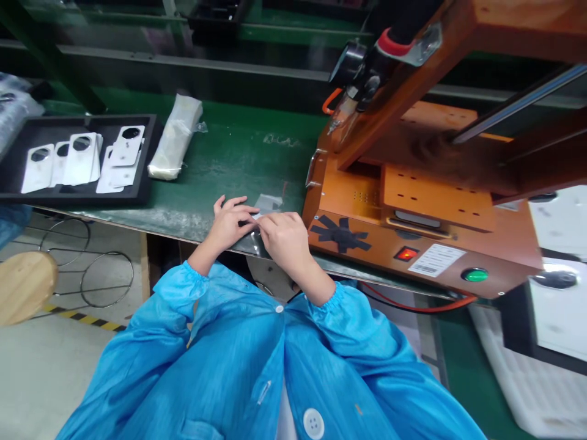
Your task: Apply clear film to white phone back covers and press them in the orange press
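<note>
At the front edge of the green table, my left hand [229, 224] and my right hand [285, 239] meet fingertip to fingertip. Between them is a small thin whitish piece [257, 216], mostly covered by the fingers; its kind cannot be made out. The left thumb and forefinger pinch it while the other left fingers stretch outward. My right hand is closed, with thumb and forefinger pressed together at the same piece. Just beyond the fingertips a translucent film-like patch [269, 202] lies on the table.
Right of my hands stands an orange press machine [358, 208] with a lit red switch [406, 253] and green button [475, 275]. On the left, a black tray [137, 189] holds several white phone-back-shaped plates [81, 159]. A whitish wrapped bundle [177, 137] lies beside it. A wooden stool [27, 287] stands lower left.
</note>
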`<control>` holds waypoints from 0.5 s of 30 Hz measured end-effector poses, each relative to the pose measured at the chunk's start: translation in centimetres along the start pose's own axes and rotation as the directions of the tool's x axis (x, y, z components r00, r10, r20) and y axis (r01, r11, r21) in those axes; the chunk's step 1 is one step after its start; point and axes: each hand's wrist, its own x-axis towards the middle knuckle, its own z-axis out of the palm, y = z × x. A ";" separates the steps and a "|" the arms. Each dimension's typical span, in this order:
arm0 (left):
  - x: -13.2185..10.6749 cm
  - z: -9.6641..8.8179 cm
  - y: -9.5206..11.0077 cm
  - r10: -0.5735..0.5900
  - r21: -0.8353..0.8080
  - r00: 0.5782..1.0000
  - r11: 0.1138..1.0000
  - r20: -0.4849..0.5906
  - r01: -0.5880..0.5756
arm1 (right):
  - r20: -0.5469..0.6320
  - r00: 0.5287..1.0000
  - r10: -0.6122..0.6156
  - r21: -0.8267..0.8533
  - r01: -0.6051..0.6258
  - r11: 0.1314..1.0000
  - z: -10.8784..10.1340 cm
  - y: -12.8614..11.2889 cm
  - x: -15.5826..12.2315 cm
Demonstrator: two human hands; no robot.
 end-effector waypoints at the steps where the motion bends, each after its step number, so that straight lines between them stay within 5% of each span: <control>1: 0.0 0.0 0.0 0.001 0.013 1.000 1.000 0.014 -0.001 | -0.039 0.999 -0.023 -0.005 0.022 1.000 0.0 0.0 -0.2; 6: -0.2 -0.1 0.2 0.083 0.131 0.995 0.987 0.056 -0.089 | -0.139 0.989 -0.044 -0.032 0.040 0.999 -0.9 0.0 -1.3; 12: -0.4 0.7 1.6 0.080 0.234 0.983 0.965 0.162 -0.117 | -0.340 0.940 -0.021 0.066 0.046 0.997 -5.4 -0.3 -2.7; 15: -0.4 0.2 1.4 0.095 0.200 0.988 0.973 0.120 -0.118 | -0.393 0.918 -0.041 0.045 0.063 0.997 -7.3 0.0 -3.2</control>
